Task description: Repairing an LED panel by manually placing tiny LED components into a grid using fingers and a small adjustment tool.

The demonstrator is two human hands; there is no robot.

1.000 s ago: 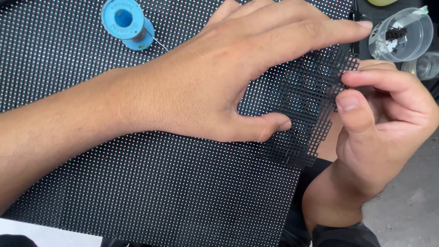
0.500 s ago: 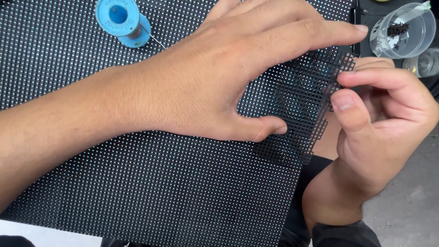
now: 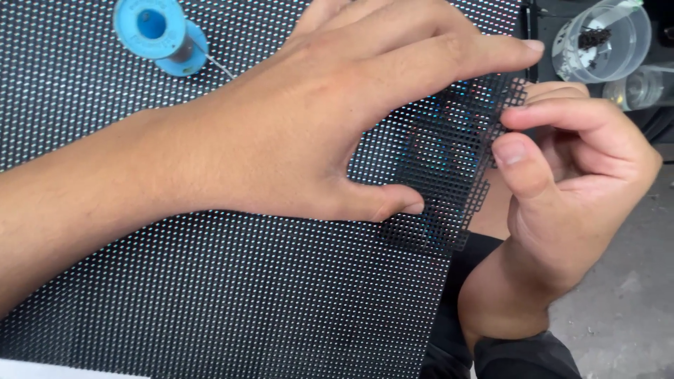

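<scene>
A large black panel [image 3: 210, 295] covered in fine dots of light fills most of the view. A loose piece of black grid mesh [image 3: 449, 168] lies over its right edge. My left hand [image 3: 316, 119] is spread flat on the panel, thumb and fingertips pressing the mesh down. My right hand [image 3: 562, 189] comes in from the right and pinches the mesh's right edge between thumb and forefinger.
A blue spool of thin wire [image 3: 158, 31] sits on the panel at top left. Two clear plastic cups [image 3: 604, 38] stand beyond the panel's top right corner, one with small dark parts inside. Grey floor [image 3: 625, 302] shows at right.
The view has shifted slightly, so the spool and cups sit a little further left and up. My right thumb has slid a little along the mesh edge. My left hand stays pressed down.
</scene>
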